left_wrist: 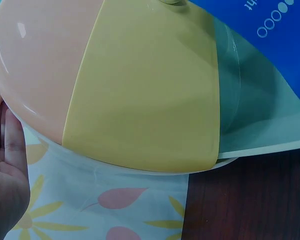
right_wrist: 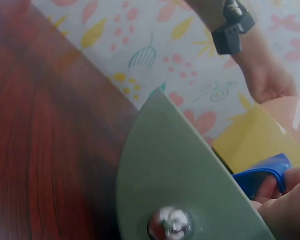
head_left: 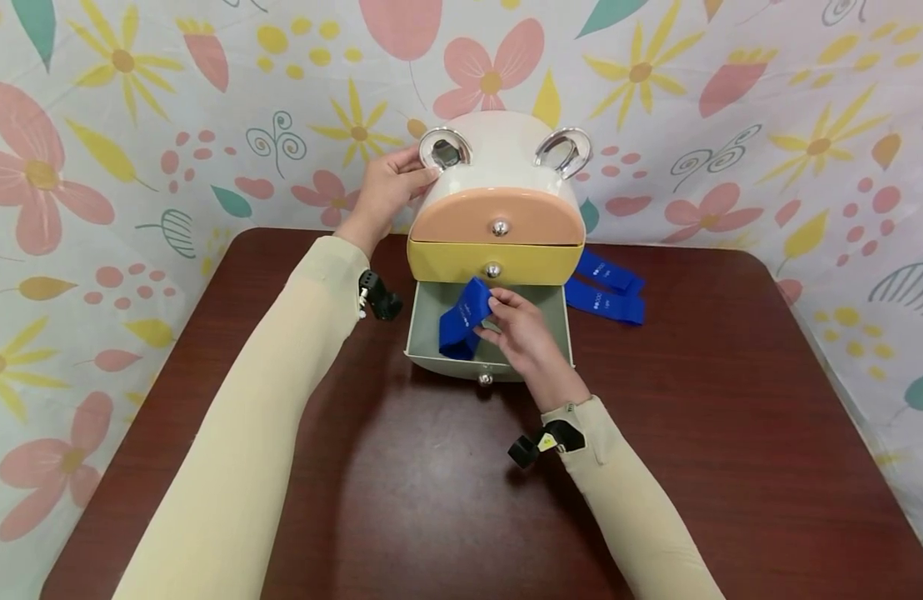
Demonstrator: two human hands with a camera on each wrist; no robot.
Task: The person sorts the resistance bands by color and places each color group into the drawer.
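A cow-shaped storage box (head_left: 499, 154) stands at the back of the table, with a peach top drawer (head_left: 497, 218), a yellow middle drawer (head_left: 495, 260) and a grey-green bottom drawer (head_left: 431, 350) pulled out. My left hand (head_left: 386, 190) holds the box's left side near its chrome ear (head_left: 445, 148). My right hand (head_left: 517, 327) pinches a folded blue band (head_left: 461, 321) over the pulled-out drawer. In the left wrist view the left hand (left_wrist: 7, 175) touches the box beside the yellow drawer (left_wrist: 145, 95). The right wrist view shows the drawer front (right_wrist: 175, 175), its knob (right_wrist: 171, 224) and the blue band (right_wrist: 262, 176).
Two more blue bands (head_left: 607, 287) lie on the brown table (head_left: 431, 500) right of the box. A flowered cloth (head_left: 132, 125) hangs behind and at both sides of the table.
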